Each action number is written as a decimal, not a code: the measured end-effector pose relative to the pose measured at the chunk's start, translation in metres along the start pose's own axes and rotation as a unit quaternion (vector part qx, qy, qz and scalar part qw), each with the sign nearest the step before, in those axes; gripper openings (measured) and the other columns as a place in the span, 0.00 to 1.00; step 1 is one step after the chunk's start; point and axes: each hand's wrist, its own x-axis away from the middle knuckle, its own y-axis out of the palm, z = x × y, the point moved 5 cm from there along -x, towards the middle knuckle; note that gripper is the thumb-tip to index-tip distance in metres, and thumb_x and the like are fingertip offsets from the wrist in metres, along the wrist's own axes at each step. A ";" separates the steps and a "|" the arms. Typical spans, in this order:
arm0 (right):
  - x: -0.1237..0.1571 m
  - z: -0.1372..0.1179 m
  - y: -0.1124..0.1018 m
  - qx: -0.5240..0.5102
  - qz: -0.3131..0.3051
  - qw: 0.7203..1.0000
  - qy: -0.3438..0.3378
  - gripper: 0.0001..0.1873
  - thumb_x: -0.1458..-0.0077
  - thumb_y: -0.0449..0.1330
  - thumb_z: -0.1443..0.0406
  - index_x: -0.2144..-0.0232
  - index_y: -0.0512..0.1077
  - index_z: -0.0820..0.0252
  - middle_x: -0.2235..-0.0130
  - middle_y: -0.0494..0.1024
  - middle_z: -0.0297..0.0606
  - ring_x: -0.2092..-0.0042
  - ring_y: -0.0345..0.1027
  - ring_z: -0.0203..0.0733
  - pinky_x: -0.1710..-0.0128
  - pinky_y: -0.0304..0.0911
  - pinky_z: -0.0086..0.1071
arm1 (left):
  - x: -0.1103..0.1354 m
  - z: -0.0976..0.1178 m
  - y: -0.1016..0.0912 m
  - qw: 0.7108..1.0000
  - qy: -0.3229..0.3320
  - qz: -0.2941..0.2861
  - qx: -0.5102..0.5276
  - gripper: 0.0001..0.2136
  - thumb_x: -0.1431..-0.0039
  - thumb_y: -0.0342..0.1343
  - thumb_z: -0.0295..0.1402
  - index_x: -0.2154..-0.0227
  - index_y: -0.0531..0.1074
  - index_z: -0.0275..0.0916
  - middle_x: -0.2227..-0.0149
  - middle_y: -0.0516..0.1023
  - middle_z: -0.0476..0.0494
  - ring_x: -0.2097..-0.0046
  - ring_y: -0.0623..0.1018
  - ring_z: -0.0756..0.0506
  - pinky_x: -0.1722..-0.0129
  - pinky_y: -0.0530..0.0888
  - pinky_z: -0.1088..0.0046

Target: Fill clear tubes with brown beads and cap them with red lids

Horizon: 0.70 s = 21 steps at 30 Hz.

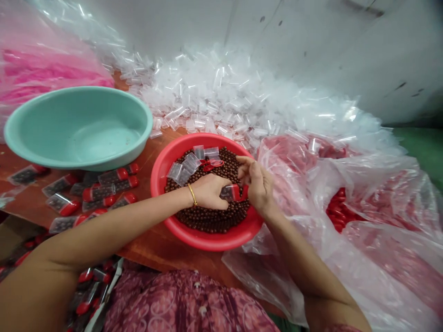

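My left hand [209, 191], a gold bangle at its wrist, is closed around a small clear plastic container [230, 192] with a red cap and dark contents. It is above brown beads [207, 222] in a red basin [169, 161]. My right hand [256, 182] is over the basin's right side, close to the capped end. Its fingers are loosely bent and apart, with nothing visibly held. Clear containers without caps [191, 162] lie on the beads at the back, beside a couple of red caps [208, 167].
Left stands a pale green basin [79, 129]. Several filled, red-capped containers [100, 191] lie before it, with more below the table edge. Clear containers [221, 92] are heaped along the wall [311, 46]. Right lies a plastic bag [380, 193] of red pieces; a pink-filled bag [51, 69] is back left.
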 end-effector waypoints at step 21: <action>-0.026 0.020 0.038 -0.103 -0.150 0.979 0.094 0.30 0.41 0.44 0.46 0.60 0.74 0.62 0.64 0.77 0.43 0.63 0.70 0.44 0.63 0.65 0.36 | 0.065 0.008 -0.071 0.965 -0.065 0.206 -0.148 0.10 0.48 0.54 0.37 0.67 0.72 0.36 0.74 0.77 0.50 0.73 0.74 0.51 0.70 0.67 0.78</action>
